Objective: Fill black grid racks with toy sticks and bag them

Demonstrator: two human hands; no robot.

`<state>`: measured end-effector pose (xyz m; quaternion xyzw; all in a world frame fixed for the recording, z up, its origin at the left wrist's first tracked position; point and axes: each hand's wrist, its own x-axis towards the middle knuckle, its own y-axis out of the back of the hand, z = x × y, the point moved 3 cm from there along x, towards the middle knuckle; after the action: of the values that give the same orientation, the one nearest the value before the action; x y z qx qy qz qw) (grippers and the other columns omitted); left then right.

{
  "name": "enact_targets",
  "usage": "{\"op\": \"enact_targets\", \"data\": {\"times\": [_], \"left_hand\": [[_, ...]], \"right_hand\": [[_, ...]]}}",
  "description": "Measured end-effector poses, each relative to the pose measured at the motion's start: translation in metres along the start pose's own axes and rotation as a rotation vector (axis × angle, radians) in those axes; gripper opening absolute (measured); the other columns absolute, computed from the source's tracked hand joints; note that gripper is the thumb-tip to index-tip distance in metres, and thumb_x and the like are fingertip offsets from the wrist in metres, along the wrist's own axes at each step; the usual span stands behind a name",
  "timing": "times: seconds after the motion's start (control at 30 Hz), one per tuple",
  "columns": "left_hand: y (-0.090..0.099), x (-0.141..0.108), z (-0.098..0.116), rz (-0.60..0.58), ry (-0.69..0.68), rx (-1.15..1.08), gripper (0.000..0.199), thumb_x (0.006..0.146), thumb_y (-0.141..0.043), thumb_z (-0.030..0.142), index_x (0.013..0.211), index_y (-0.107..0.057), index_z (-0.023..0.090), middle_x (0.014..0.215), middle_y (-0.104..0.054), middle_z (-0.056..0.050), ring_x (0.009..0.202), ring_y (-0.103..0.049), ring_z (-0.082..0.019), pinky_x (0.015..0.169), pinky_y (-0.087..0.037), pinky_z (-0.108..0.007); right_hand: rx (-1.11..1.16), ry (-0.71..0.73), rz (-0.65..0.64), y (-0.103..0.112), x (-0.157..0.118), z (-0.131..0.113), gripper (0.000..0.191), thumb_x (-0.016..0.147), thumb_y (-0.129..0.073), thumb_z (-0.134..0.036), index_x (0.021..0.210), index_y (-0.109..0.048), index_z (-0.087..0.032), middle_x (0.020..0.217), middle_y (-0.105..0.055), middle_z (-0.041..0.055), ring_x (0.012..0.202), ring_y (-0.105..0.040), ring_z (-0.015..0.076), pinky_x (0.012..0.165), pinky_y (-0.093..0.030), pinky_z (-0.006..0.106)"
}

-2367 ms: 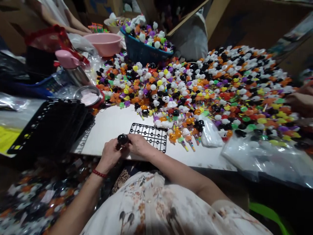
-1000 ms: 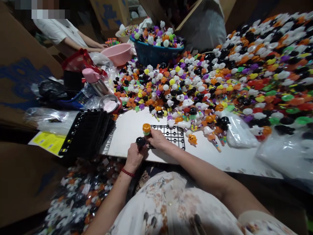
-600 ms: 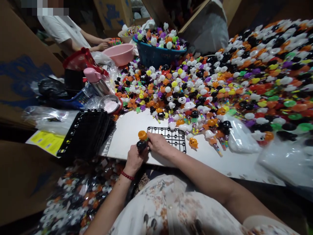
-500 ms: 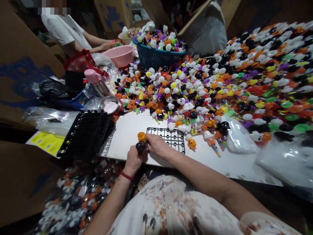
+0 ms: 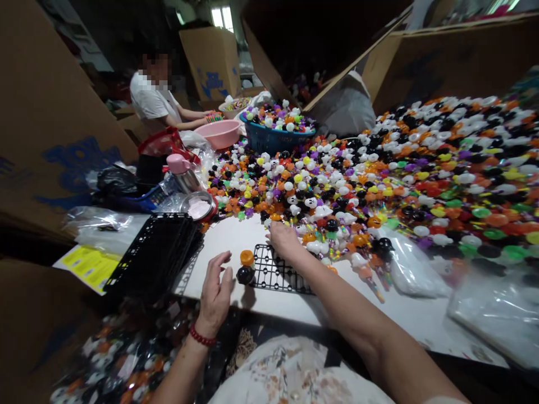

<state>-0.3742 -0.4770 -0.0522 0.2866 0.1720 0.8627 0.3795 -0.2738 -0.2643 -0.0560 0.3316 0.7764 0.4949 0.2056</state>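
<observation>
My left hand (image 5: 217, 289) is open, fingers spread, just left of an orange topper (image 5: 247, 257) and a black topper (image 5: 245, 275). Those two stand at the left end of a black grid tray (image 5: 275, 274) on the white tabletop (image 5: 219, 247). My right hand (image 5: 284, 240) reaches over the tray's far edge to the near side of a large pile of small coloured toys (image 5: 295, 179). Its fingertips are bent down at the pile, and whatever they hold is too small to make out.
Stacked black trays (image 5: 149, 252) and a yellow printed sheet (image 5: 90, 268) lie at the left. Behind them are a pink-lidded flask (image 5: 181, 168) and a metal bowl (image 5: 197, 206). Clear bags (image 5: 415, 261) lie at the right. A person (image 5: 154, 101) works beyond a pink basin (image 5: 219, 134).
My left hand has let go of the orange and black toppers and moved left, opening. My right hand has left them and moved forward to the pile. The view has tilted up.
</observation>
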Motion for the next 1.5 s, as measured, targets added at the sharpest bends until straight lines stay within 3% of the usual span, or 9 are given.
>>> {"op": "enact_targets", "data": {"times": [0.1,0.23,0.5,0.67,0.77,0.9,1.23,1.4,1.5], "left_hand": [[-0.001,0.014,0.024,-0.135,-0.165,0.026,0.046,0.101,-0.033,0.033,0.146,-0.039,0.023,0.149,-0.044,-0.010,0.139,-0.039,-0.023,0.117,-0.033,-0.047],[-0.011,0.020,0.034,-0.279,-0.265,0.102,0.047,0.102,-0.032,0.031,0.148,-0.039,0.025,0.151,-0.044,-0.008,0.142,-0.037,-0.023,0.119,-0.032,-0.048],[-0.016,0.015,0.029,-0.256,-0.251,0.112,0.047,0.102,-0.033,0.029,0.149,-0.037,0.024,0.149,-0.047,-0.008,0.139,-0.040,-0.021,0.117,-0.035,-0.044],[-0.016,0.016,0.031,-0.250,-0.220,0.135,0.047,0.102,-0.032,0.031,0.147,-0.040,0.023,0.148,-0.049,-0.009,0.138,-0.042,-0.022,0.116,-0.037,-0.044],[-0.017,0.017,0.033,-0.252,-0.212,0.134,0.046,0.103,-0.032,0.033,0.146,-0.041,0.021,0.147,-0.049,-0.010,0.137,-0.043,-0.022,0.117,-0.036,-0.044],[-0.018,0.019,0.034,-0.268,-0.193,0.119,0.047,0.103,-0.030,0.033,0.146,-0.041,0.019,0.147,-0.049,-0.011,0.138,-0.042,-0.021,0.118,-0.034,-0.044],[-0.022,0.017,0.037,-0.272,-0.233,0.139,0.048,0.103,-0.031,0.033,0.148,-0.038,0.021,0.148,-0.046,-0.011,0.139,-0.040,-0.022,0.118,-0.033,-0.044],[-0.020,0.021,0.040,-0.149,-0.258,0.183,0.046,0.102,-0.035,0.032,0.145,-0.042,0.019,0.140,-0.044,-0.014,0.133,-0.043,-0.022,0.115,-0.036,-0.043],[-0.020,0.025,0.041,-0.119,-0.284,0.214,0.046,0.101,-0.036,0.034,0.143,-0.044,0.017,0.138,-0.044,-0.015,0.132,-0.042,-0.024,0.115,-0.036,-0.045]], "right_hand": [[0.026,-0.058,-0.010,-0.004,0.021,0.003,0.021,0.088,-0.055,-0.009,0.107,-0.064,-0.006,0.111,-0.067,0.0254,0.104,-0.065,0.0284,0.087,-0.046,0.034],[0.155,-0.097,-0.005,-0.009,0.025,0.007,0.019,0.089,-0.052,-0.011,0.100,-0.068,-0.010,0.104,-0.070,0.0215,0.101,-0.066,0.0274,0.085,-0.047,0.033],[0.591,-0.132,-0.108,-0.024,-0.008,0.009,0.016,0.090,-0.045,-0.018,0.088,-0.061,-0.017,0.066,-0.067,0.0000,0.058,-0.064,0.0136,0.057,-0.049,0.023],[0.759,-0.111,-0.086,-0.031,-0.017,0.010,0.003,0.084,-0.056,-0.022,0.083,-0.057,-0.019,0.066,-0.063,-0.0035,0.060,-0.062,0.0123,0.057,-0.047,0.022],[0.851,-0.084,-0.051,-0.031,-0.019,0.010,0.009,0.078,-0.063,-0.026,0.078,-0.058,-0.019,0.064,-0.059,-0.0051,0.058,-0.057,0.0116,0.056,-0.044,0.022],[1.002,-0.102,-0.137,-0.041,-0.021,0.003,0.012,0.080,-0.062,-0.028,0.087,-0.061,-0.018,0.071,-0.063,-0.0036,0.063,-0.058,0.0116,0.062,-0.047,0.023],[0.546,0.083,-0.085,-0.029,-0.037,-0.017,0.015,0.088,-0.052,-0.012,0.099,-0.061,-0.016,0.091,-0.070,0.0066,0.080,-0.061,0.0171,0.073,-0.044,0.025],[0.344,0.253,-0.073,-0.039,-0.038,-0.020,0.018,0.089,-0.050,-0.011,0.104,-0.058,-0.016,0.097,-0.068,0.0072,0.084,-0.059,0.0174,0.074,-0.041,0.025],[0.315,0.274,-0.053,-0.045,-0.036,-0.023,0.015,0.089,-0.051,-0.013,0.102,-0.059,-0.017,0.096,-0.067,0.0051,0.083,-0.057,0.0165,0.074,-0.041,0.025]]}}
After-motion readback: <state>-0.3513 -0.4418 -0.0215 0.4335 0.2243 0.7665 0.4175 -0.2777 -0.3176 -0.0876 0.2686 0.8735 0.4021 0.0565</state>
